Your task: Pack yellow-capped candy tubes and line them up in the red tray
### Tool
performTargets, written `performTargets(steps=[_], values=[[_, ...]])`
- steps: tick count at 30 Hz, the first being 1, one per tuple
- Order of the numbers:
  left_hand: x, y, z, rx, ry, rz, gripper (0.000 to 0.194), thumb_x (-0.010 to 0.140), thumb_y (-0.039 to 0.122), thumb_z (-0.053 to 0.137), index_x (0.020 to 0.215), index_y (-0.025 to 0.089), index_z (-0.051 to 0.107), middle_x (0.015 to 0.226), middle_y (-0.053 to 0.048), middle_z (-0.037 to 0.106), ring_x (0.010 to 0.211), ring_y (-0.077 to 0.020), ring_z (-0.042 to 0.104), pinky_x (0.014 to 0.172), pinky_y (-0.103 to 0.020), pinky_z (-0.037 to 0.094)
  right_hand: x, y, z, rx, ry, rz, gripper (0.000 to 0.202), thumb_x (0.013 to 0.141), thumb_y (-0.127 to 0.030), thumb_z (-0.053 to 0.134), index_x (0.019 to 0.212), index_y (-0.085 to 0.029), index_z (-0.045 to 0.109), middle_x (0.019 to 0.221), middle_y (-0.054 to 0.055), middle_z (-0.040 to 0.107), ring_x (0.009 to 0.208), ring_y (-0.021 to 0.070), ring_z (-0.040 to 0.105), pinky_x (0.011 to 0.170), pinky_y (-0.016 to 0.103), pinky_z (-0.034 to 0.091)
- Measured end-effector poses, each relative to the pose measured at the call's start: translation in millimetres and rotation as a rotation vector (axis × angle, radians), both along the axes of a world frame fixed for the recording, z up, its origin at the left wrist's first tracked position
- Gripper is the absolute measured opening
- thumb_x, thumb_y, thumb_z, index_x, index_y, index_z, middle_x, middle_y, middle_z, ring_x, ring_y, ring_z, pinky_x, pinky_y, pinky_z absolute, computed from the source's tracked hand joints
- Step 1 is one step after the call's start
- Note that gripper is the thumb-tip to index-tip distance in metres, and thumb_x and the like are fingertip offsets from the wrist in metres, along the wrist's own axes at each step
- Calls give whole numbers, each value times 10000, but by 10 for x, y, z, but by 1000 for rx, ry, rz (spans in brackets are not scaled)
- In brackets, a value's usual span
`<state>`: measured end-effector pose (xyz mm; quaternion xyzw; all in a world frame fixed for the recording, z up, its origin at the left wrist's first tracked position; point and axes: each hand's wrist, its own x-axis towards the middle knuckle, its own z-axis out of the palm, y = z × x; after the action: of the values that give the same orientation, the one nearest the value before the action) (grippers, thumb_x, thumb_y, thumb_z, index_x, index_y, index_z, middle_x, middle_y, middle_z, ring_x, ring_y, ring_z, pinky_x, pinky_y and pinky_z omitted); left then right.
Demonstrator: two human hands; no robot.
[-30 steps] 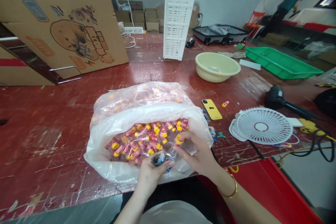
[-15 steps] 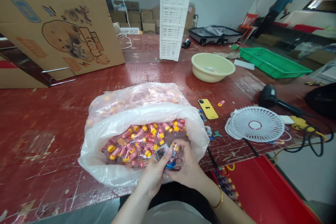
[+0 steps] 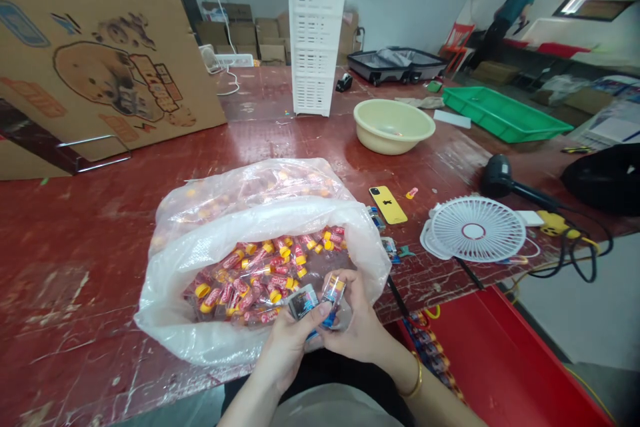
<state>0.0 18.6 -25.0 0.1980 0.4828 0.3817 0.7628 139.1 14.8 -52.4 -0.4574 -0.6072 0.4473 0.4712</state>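
Your left hand (image 3: 284, 345) pinches a packet (image 3: 303, 302), your right hand (image 3: 364, 332) grips a little clear bottle (image 3: 333, 291) close by, maybe to keep both steady; the open bag (image 3: 240, 223) sits at 11 o'clock, within reach

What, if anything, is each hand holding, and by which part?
The left hand holds a dark pack by its lower end; the right hand, a clear pack by its right side.
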Motion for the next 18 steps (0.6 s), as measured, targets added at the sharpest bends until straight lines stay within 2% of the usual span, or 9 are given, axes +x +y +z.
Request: performTargets(steps=[3,6,8,10,12,14,16,18], values=[[20,4,2,51,17,-2,318,641,318,803,894,147,715,743,-44,735,696,-171,663,670,-270,545,26,30,58,-25,97,48,602,617,-150,747,1089,-246,387,1012,27,483,922,173,522,831,315,454],[76,-13,9,95,95,-29,379,627,339,811,932,142,705,821,-59,742,766,-207,676,695,-306,567,143,58,135,-91,237,24,278,748,-276,695,940,-223,500,929,17,534,840,151,535,780,289,467],[120,-39,19,71,122,-78,419,659,393,776,980,137,691,897,-93,743,841,-261,679,665,-354,588,362,19,138,-145,305,-94,170,785,-317,666,831,-214,539,861,6,570,773,136,552,733,271,476],[150,-60,24,20,77,-140,435,719,412,719,1052,137,667,985,-124,732,932,-309,668,659,-399,597,738,-122,64,-190,336,-305,196,752,-333,701,825,-218,559,859,4,609,763,140,579,719,277,489],[163,-67,12,-22,20,-200,438,750,365,696,1123,145,634,1052,-135,718,1003,-331,648,684,-426,597,1228,-394,-98,-221,266,-619,260,719,-373,715,880,-226,573,901,11,635,791,154,604,737,298,502],[170,-62,-13,-17,29,-249,485,737,331,711,1172,143,609,1057,-141,720,1007,-338,650,684,-428,598,1714,-758,-341,-265,96,-941,336,682,-446,710,890,-216,582,871,14,646,775,161,614,738,309,507],[185,-56,-39,16,86,-278,530,723,355,723,1186,130,602,1016,-146,733,960,-335,670,647,-409,601,2077,-1119,-645,-327,-4,-1092,382,606,-485,736,787,-186,581,738,14,634,684,168,603,685,316,506],[209,-54,-55,50,128,-301,540,724,399,717,1177,126,609,983,-140,743,911,-320,684,628,-398,602,2259,-1389,-976,-408,-56,-1149,376,579,-492,747,658,-181,552,600,3,598,582,168,580,610,315,498]])
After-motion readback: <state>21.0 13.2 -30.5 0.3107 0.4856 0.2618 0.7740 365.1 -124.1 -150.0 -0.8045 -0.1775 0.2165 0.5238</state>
